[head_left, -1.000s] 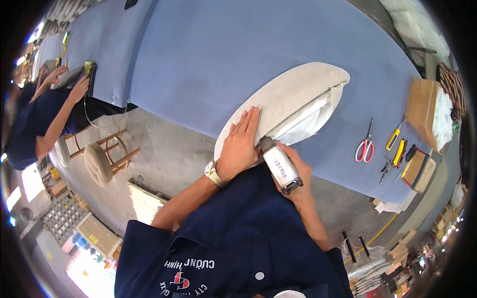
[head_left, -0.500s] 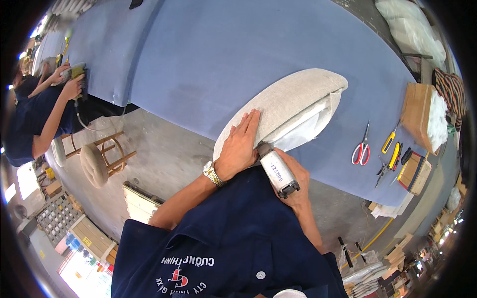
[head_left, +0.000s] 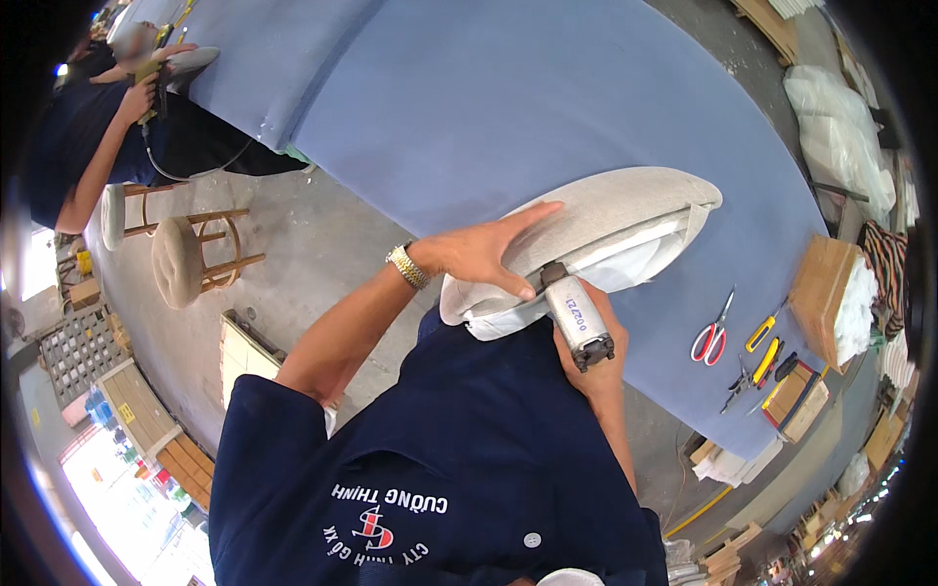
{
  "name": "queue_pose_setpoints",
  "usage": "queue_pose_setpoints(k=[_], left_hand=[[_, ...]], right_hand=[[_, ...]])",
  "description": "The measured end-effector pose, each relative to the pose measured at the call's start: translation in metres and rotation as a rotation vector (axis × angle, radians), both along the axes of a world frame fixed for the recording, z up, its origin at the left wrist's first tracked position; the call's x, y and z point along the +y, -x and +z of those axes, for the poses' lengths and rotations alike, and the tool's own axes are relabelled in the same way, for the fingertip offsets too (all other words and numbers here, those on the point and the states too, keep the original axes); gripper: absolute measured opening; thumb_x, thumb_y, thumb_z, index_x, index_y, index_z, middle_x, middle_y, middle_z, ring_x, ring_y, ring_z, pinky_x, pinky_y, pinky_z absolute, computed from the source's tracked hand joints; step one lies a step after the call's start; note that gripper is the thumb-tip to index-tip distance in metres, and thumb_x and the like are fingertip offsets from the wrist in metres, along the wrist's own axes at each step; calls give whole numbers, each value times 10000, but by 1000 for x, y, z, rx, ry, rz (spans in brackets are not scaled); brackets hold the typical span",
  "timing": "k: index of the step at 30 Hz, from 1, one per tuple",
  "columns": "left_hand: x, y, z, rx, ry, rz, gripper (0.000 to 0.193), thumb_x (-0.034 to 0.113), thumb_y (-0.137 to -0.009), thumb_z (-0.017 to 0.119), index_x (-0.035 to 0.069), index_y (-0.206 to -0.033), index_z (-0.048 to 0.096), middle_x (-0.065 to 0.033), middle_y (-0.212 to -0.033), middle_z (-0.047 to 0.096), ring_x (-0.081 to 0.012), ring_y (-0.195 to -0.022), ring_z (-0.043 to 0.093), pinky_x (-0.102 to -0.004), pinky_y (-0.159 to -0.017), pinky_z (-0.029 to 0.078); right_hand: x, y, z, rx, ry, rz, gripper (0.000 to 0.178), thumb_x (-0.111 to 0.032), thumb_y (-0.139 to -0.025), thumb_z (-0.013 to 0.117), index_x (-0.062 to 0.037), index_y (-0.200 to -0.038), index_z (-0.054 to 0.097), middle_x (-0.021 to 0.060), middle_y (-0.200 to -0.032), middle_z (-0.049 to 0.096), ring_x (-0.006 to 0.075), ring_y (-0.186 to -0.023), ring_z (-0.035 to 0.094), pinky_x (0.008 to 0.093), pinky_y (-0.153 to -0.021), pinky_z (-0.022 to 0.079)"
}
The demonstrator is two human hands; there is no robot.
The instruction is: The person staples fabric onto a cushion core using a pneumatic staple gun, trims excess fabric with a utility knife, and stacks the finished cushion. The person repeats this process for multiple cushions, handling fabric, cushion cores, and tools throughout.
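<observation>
Pad (head_left: 625, 202), beige and leaf-shaped, lies aslant across the near edge of the tabletop (head_left: 440, 117), its lower left end jutting out toward the worker's dark shirt (head_left: 489, 420). White lining (head_left: 635, 256) shows along the side nearer the body, where the beige cover is folded back in a long lip.

From where I stand, the left hand (head_left: 484, 256) rests on that lower end, thumb and forefinger spread wide apart on the cover; the other fingers are hard to make out. A watch (head_left: 408, 267) circles that wrist. The right hand (head_left: 614, 327) has its fingers wrapped round a staple gun (head_left: 575, 311), pale-bodied with dark ends. Its nose points at the folded lip, though I can't tell whether it touches.

To the right on the blue tabletop, well apart from the pad, lie red-handled scissors (head_left: 710, 339), then a yellow cutter (head_left: 760, 334), with pliers (head_left: 737, 389) near them. Beyond stands a carton (head_left: 817, 293) of white stuffing (head_left: 857, 314).

Across to the left, a co-worker's hand (head_left: 139, 101) holds another tool, and a round-seated stool (head_left: 178, 262) stands on the floor (head_left: 313, 244).
</observation>
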State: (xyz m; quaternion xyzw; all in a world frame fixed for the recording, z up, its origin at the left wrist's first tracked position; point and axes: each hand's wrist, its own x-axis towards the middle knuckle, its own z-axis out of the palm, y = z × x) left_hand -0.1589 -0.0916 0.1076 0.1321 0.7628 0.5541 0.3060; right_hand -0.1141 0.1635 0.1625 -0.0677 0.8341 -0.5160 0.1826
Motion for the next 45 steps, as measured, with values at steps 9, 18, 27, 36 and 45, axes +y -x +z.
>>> queue_pose_setpoints(k=[9, 18, 27, 36, 45], left_hand=[[43, -44, 9, 117, 502, 227, 953, 345, -899, 764, 51, -1627, 224, -302, -1638, 311, -487, -1480, 370, -556, -1163, 415], [39, -46, 9, 167, 510, 233, 914, 191, -869, 766, 16, -1602, 249, -305, -1603, 369, -495, -1403, 463, -512, -1113, 472], [51, -49, 4, 174, 505, 268, 928, 210, -852, 802, -11, -1586, 279, -283, -1622, 358, -468, -1479, 393, -630, -1094, 463], [42, -47, -1, 186, 431, 295, 920, 157, -840, 803, -21, -1579, 283, -284, -1623, 355, -476, -1475, 393, -663, -1098, 444], [53, -52, 12, 205, 570, 282, 901, 77, -844, 769, 11, -1598, 280, -252, -1629, 362, -464, -1467, 409, -531, -1153, 440]], right_hand=[[-3, -1, -6, 143, 11, -2, 563, -34, -805, 749, -57, -1358, 643, 183, -1188, 746, 301, -1081, 747, 354, -921, 564], [-2, -16, -9, 105, 13, -9, 565, -46, -814, 759, -36, -1368, 648, 196, -1200, 743, 310, -1075, 754, 362, -901, 578], [-8, -11, -3, 21, -15, -19, 583, -54, -803, 768, -60, -1371, 637, 184, -1206, 741, 313, -1085, 751, 353, -908, 575], [-7, -17, -2, 53, 2, 10, 598, -43, -766, 782, -49, -1350, 652, 197, -1222, 730, 328, -1091, 744, 366, -910, 575], [-12, -15, 3, -25, -49, 28, 597, -29, -766, 778, -67, -1342, 626, 180, -1206, 730, 336, -1099, 736, 365, -923, 568]])
